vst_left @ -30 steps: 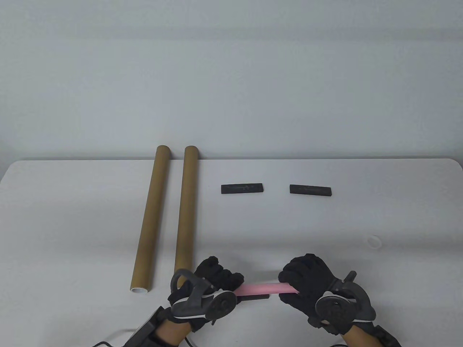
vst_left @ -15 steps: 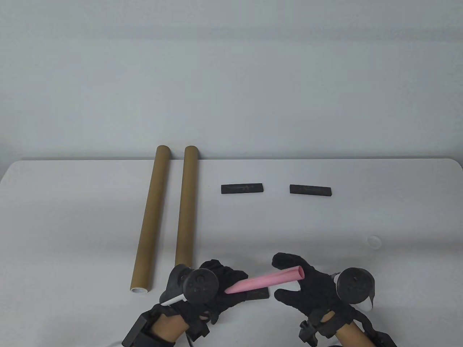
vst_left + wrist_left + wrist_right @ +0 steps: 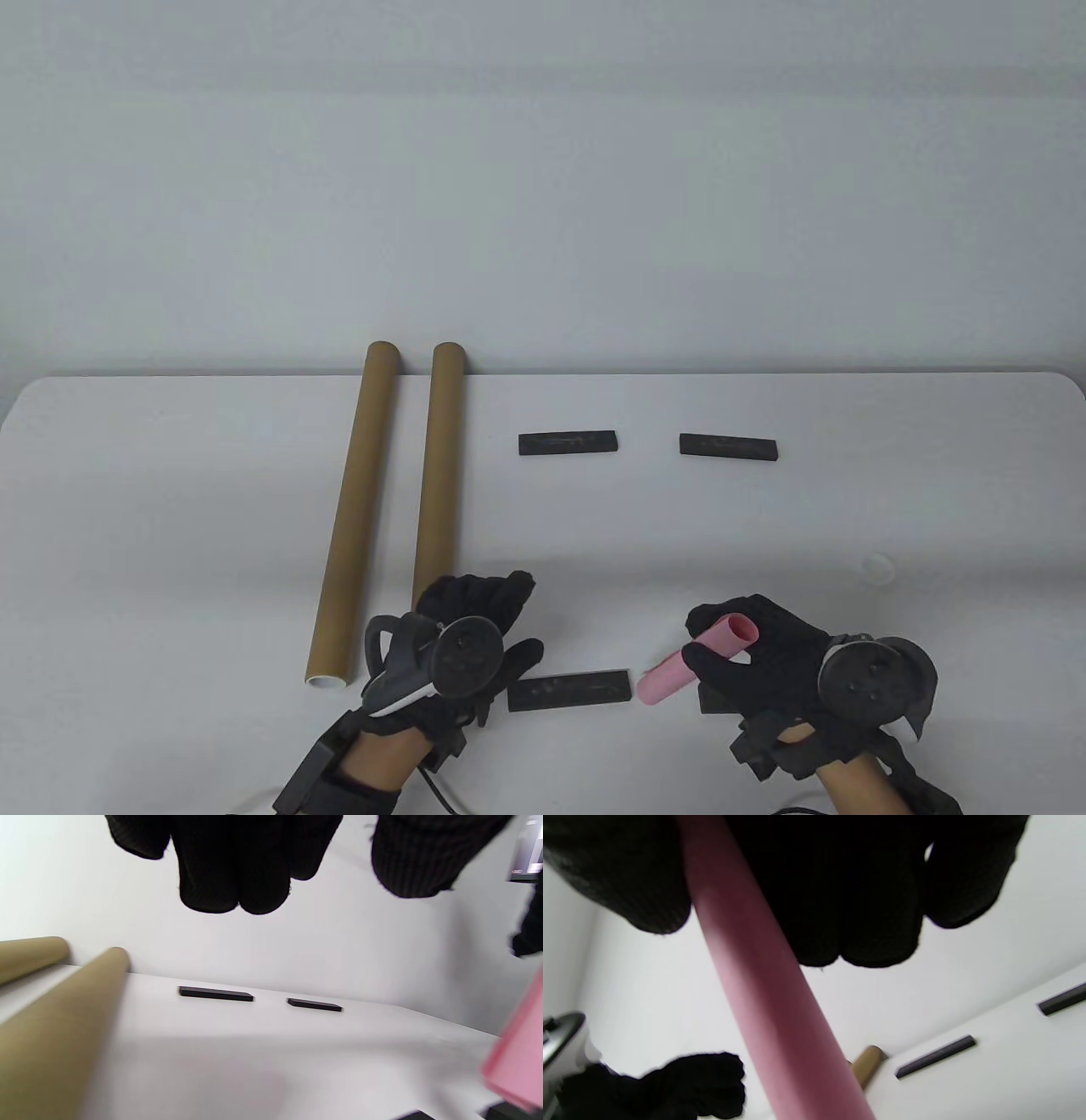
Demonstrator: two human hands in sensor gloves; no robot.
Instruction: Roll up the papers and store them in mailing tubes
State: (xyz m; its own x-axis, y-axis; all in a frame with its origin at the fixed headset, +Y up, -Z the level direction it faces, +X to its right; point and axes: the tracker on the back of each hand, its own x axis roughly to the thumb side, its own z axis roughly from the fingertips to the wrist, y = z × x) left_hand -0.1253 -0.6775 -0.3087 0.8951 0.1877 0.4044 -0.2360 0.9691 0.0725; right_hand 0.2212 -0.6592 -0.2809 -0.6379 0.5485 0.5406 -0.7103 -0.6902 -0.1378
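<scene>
Two brown mailing tubes, centre left, running to the worktop far edge. Three black bars. Left hand, lower centre: spread, holding nothing. One pink paper roll, lower right, gripped by right hand. Bare worktop at right.

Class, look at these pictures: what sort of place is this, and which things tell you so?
Probably a staged recording bench: a bare white table against a blank wall, both hands in sensor gloves (left hand, right hand), and only two mailing tubes and flat black bars.
</scene>
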